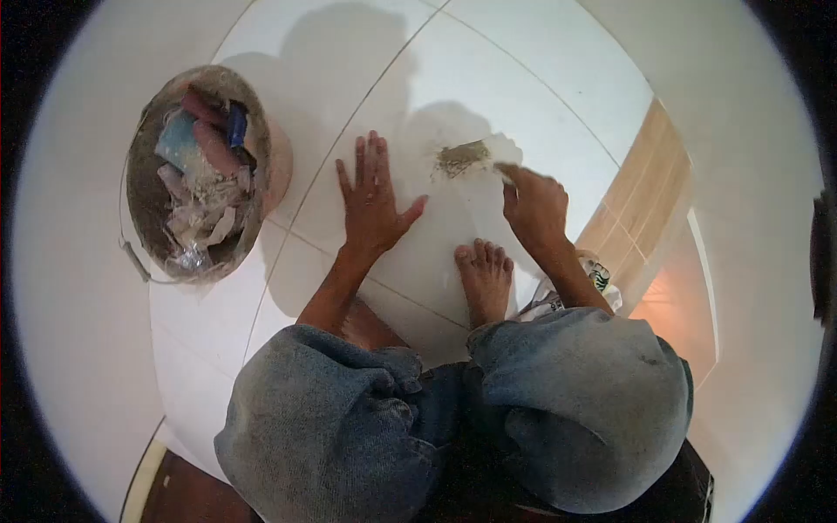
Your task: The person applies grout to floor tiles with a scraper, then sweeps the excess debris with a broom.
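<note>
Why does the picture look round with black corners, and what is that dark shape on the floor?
Head view: a fisheye lens curves the tile floor and blackens the corners; the person's shadow falls beyond the left hand.

Grey-brown mortar smear (460, 158) lies on white floor tile (436, 96).

Left hand (373, 199) flat on white floor tile (436, 78), fingers spread. Right hand (534, 205) grips scraper (504, 172) beside grey mortar patch (460, 158). Bare foot (485, 277) between the hands. Debris bucket (199, 174) at left.
</note>
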A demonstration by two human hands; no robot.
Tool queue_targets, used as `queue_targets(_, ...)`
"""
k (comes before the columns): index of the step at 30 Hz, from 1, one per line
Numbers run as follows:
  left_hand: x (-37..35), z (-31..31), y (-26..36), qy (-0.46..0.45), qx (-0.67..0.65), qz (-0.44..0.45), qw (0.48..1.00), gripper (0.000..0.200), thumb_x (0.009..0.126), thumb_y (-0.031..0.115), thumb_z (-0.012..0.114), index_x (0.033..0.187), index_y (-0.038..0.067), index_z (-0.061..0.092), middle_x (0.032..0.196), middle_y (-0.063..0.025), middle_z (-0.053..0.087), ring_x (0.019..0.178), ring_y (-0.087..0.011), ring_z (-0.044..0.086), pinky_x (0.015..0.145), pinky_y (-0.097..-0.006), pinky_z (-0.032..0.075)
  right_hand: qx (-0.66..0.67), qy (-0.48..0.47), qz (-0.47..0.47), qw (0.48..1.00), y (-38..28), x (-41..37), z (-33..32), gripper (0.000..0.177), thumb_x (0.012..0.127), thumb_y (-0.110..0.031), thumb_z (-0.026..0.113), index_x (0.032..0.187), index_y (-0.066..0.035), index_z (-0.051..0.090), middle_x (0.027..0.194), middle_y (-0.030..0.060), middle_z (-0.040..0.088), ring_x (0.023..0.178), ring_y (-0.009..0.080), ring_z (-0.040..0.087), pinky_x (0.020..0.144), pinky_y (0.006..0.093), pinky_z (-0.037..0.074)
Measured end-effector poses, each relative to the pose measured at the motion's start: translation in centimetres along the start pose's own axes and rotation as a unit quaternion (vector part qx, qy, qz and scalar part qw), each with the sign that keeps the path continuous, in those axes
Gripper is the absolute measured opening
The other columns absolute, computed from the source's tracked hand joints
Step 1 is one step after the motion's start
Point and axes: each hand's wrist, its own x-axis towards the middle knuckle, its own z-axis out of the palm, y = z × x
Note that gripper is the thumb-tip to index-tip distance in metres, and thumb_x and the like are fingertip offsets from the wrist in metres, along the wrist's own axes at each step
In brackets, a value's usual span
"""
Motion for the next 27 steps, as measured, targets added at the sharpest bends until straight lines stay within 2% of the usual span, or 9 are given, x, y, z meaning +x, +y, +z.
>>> queue_targets(4, -3.8, -1.1, -3.4, 0.07, 0.022, -0.094, 0.993, 0.087, 0.088, 0.028, 0.057, 0.155, -0.004, 0.014, 0.162, -0.0225, 0.017, 0.151, -0.0412, 0.012, 0.118, -0.0632, 0.005, 0.053, -0.153, -0.141, 0.977, -2.4, -4.4, 3.2, 0.026, 0.082, -0.011, 0.062, 0.106, -0.015, 0.071, 0.091, 0.0116, 0.072, 0.083, 0.0357, 0.07, 0.072, 0.0489, 0.056)
queue_targets(6, -4.9, -1.6, -4.5, 0.063, 0.035, -0.119, 0.99, 0.086, 0.088, 0.027, 0.057, 0.155, -0.004, 0.014, 0.162, -0.0224, 0.018, 0.151, -0.0409, 0.012, 0.118, -0.0627, 0.005, -0.066, -0.239, -0.167, 0.954, -4.2, -3.3, 4.9, 0.02, 0.081, -0.013, 0.063, 0.1, -0.014, 0.07, 0.089, 0.0109, 0.071, 0.083, 0.0361, 0.07, 0.073, 0.0491, 0.055)
queue_targets(10, -7.1, -3.2, -4.9, 0.039, 0.036, -0.146, 0.988, 0.086, 0.088, 0.025, 0.057, 0.155, -0.004, 0.014, 0.161, -0.022, 0.019, 0.151, -0.04, 0.013, 0.119, -0.0609, 0.007, -0.07, -0.069, -0.108, 0.989, -2.3, 4.0, 4.7, 0.014, 0.083, -0.014, 0.061, 0.092, -0.01, 0.071, 0.077, 0.0176, 0.068, 0.075, 0.0366, 0.069, 0.068, 0.0519, 0.054)
queue_targets(16, -8.5, -3.4, -3.0, 0.055, 0.015, -0.17, 0.984, 0.087, 0.087, 0.022, 0.062, 0.156, -0.002, 0.014, 0.161, -0.0248, 0.017, 0.15, -0.042, 0.014, 0.119, -0.0615, 0.012, 0.051, -0.069, -0.153, 0.985, -4.9, 5.1, 3.9, 0.023, 0.081, -0.023, 0.067, 0.086, -0.001, 0.07, 0.079, 0.0267, 0.066, 0.078, 0.0432, 0.066, 0.075, 0.052, 0.054)
queue_targets(17, -8.9, -3.0, -2.7, 0.053, 0.015, -0.176, 0.983, 0.087, 0.087, 0.022, 0.062, 0.156, -0.002, 0.014, 0.161, -0.0248, 0.017, 0.15, -0.042, 0.014, 0.119, -0.0615, 0.012, 0.061, -0.157, -0.109, 0.98, -7.4, 4.1, 3.9, 0.026, 0.08, -0.024, 0.068, 0.086, 0.001, 0.07, 0.081, 0.0286, 0.066, 0.081, 0.0441, 0.067, 0.077, 0.0523, 0.054)
queue_targets(19, -8.9, -2.3, -2.6, 0.049, -0.013, -0.228, 0.972, 0.086, 0.089, 0.029, 0.06, 0.155, -0.006, 0.016, 0.161, -0.0234, 0.018, 0.151, -0.04, 0.011, 0.12, -0.0593, 0.008, 0.007, -0.175, -0.142, 0.974, -9.2, 3.0, 6.6, 0.029, 0.079, -0.027, 0.069, 0.085, 0.001, 0.07, 0.078, 0.0287, 0.067, 0.079, 0.0446, 0.067, 0.076, 0.0519, 0.055)
queue_targets(20, -9.3, -2.3, -2.6, 0.048, -0.014, -0.231, 0.972, 0.086, 0.089, 0.029, 0.06, 0.155, -0.006, 0.016, 0.161, -0.0234, 0.018, 0.151, -0.04, 0.011, 0.12, -0.0593, 0.008, 0.014, -0.107, -0.14, 0.984, -8.4, 3.8, 7.9, 0.03, 0.078, -0.027, 0.068, 0.087, 0.001, 0.07, 0.078, 0.0278, 0.067, 0.078, 0.0443, 0.067, 0.075, 0.0517, 0.055)
queue_targets(23, -10.7, -2.3, -2.1, 0.024, 0.056, -0.252, 0.966, 0.091, 0.09, 0.037, 0.062, 0.154, -0.007, 0.016, 0.162, -0.0248, 0.015, 0.152, -0.0402, 0.009, 0.119, -0.0618, 0.006, 0.004, -0.098, -0.062, 0.993, -5.8, 8.6, 5.2, 0.038, 0.08, -0.03, 0.069, 0.096, 0.005, 0.068, 0.091, 0.0257, 0.068, 0.089, 0.0429, 0.066, 0.078, 0.0497, 0.054)
queue_targets(27, -8.5, -0.5, -1.2, 0.0, 0.069, -0.205, 0.976, 0.101, 0.088, 0.053, 0.062, 0.155, -0.006, 0.014, 0.163, -0.0236, 0.01, 0.152, -0.0397, 0.006, 0.116, -0.0661, 0.003, -0.035, -0.114, -0.174, 0.977, -6.2, 13.8, 0.9, 0.034, 0.087, -0.027, 0.068, 0.107, 0.001, 0.069, 0.092, 0.023, 0.068, 0.092, 0.0406, 0.063, 0.085, 0.0503, 0.05)
